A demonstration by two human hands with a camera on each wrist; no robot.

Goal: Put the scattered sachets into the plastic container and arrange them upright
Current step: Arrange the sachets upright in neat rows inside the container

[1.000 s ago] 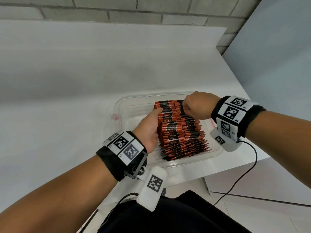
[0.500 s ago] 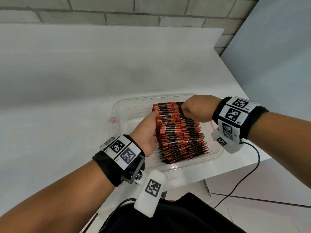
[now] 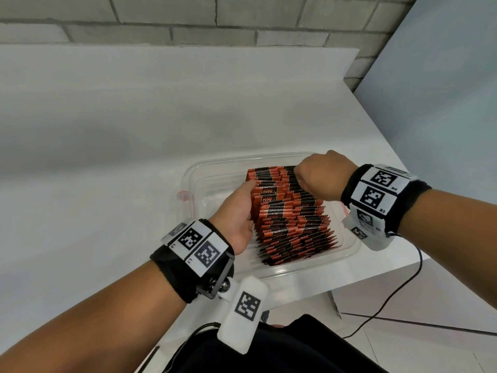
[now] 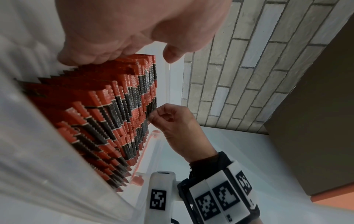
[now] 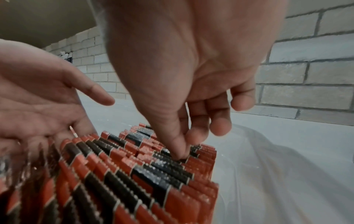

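While the left hand point(image 3: 236, 211) lies flat, fingers straight, against the left face of the row, the red-and-black foil sachets point(image 3: 293, 219) stand on edge inside the clear rectangular plastic container point(image 3: 349, 250). Judged purpose: a bookend, stopping the pack from fanning over toward the bare left part of the tub.

Right hand point(image 3: 320, 175) at the far end of the row, from above. In the right wrist view, thumb and fingertips point(image 5: 180, 150) pinch the top edge of one or a few sachets; exact count not readable. Likely seating or straightening a packet in line.

Near end of the row leans and fans out; far end more nearly vertical.

Container sits at the near right corner of the white table point(image 3: 107, 157), close to the edge. No loose sachets visible on the table. Task judged near its end: tidying, not gathering.

Grey brick wall point(image 3: 242, 20) behind.
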